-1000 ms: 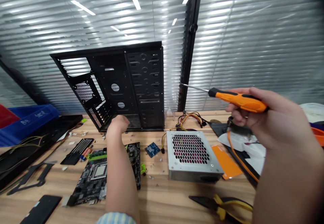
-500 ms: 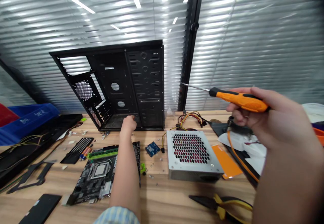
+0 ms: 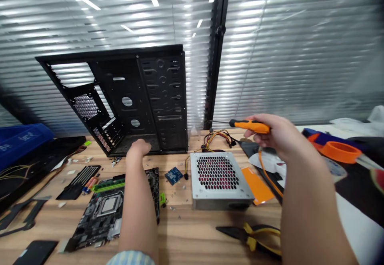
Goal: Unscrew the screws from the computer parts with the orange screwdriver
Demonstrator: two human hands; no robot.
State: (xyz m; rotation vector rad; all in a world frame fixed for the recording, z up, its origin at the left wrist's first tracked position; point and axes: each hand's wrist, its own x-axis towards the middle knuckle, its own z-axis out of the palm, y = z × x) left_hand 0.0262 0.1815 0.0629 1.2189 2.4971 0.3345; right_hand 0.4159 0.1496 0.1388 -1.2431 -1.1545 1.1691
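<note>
A black empty computer case [image 3: 135, 97] stands upright at the back of the wooden table [image 3: 192, 237]. My left hand [image 3: 138, 148] reaches to the bottom front edge of the case, fingers curled down; what they hold, if anything, is hidden. My right hand [image 3: 274, 135] is closed round an orange-handled screwdriver [image 3: 249, 126], its shaft pointing left above the yellow and black cables [image 3: 217, 139]. A motherboard [image 3: 105, 213] lies flat under my left forearm. A grey power supply [image 3: 217, 179] sits between my two arms.
Yellow-handled pliers [image 3: 252, 235] lie near the front edge. A small blue circuit board [image 3: 173, 175], loose screws, a green memory stick [image 3: 109, 184] and black brackets are scattered on the left. A blue bin [image 3: 21, 141] stands far left; an orange ring [image 3: 340, 151] far right.
My right hand with the screwdriver has moved forward and down, towards the cables. My left hand shifted a little left along the case's bottom edge. The view has turned slightly right.
</note>
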